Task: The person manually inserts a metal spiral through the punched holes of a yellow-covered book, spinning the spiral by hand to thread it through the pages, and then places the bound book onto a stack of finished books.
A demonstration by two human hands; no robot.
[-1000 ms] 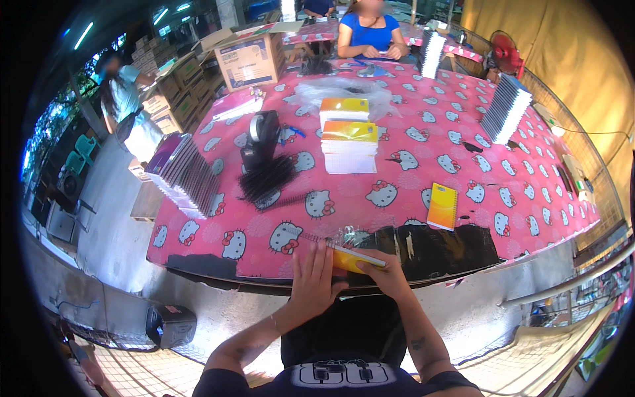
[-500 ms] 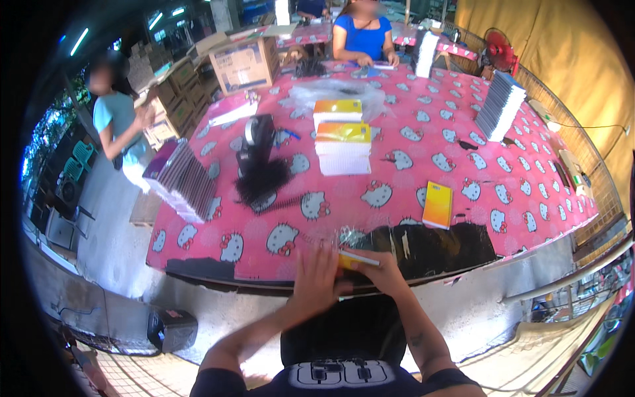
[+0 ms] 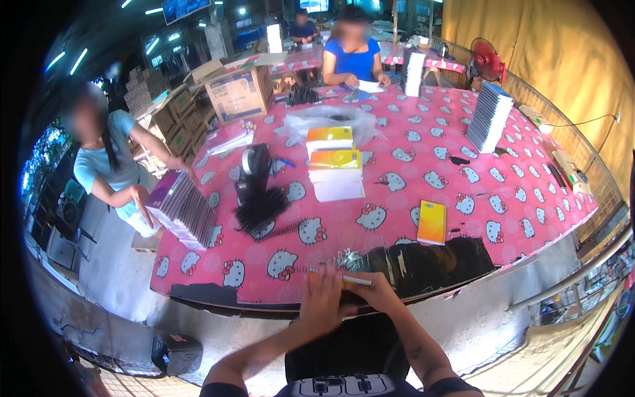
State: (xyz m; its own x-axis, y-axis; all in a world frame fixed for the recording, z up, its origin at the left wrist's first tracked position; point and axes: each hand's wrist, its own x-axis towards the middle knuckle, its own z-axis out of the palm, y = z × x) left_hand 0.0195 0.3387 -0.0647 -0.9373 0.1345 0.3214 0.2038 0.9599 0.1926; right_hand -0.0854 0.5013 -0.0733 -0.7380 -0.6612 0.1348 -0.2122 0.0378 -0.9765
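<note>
At the table's near edge my right hand [image 3: 381,292] grips a small yellow notebook [image 3: 357,280] by its right end, its white page edge showing. My left hand [image 3: 321,303] lies over the notebook's left part with the fingers stretched out and close together. A thin wire coil [image 3: 304,269] seems to stick out just left of those fingertips; the part under the hand is hidden. A yellow-orange notebook [image 3: 432,223] lies flat to the right. Beyond my hands stands a stack of yellow-covered notebooks [image 3: 336,178]. Left of it, loose black binding coils [image 3: 260,210] lie in a heap.
A stack of purple notebooks [image 3: 182,210] stands at the table's left edge, with a person in light blue [image 3: 122,159] reaching to it. A person in blue [image 3: 352,63] works across the pink table [image 3: 397,185]. A cardboard box [image 3: 238,94] and a dark notebook stack [image 3: 488,119] stand farther back.
My view has tilted up, so things sit lower in the picture. The person at left has come to the purple stack and reaches for it. My hands keep nearly the same hold.
</note>
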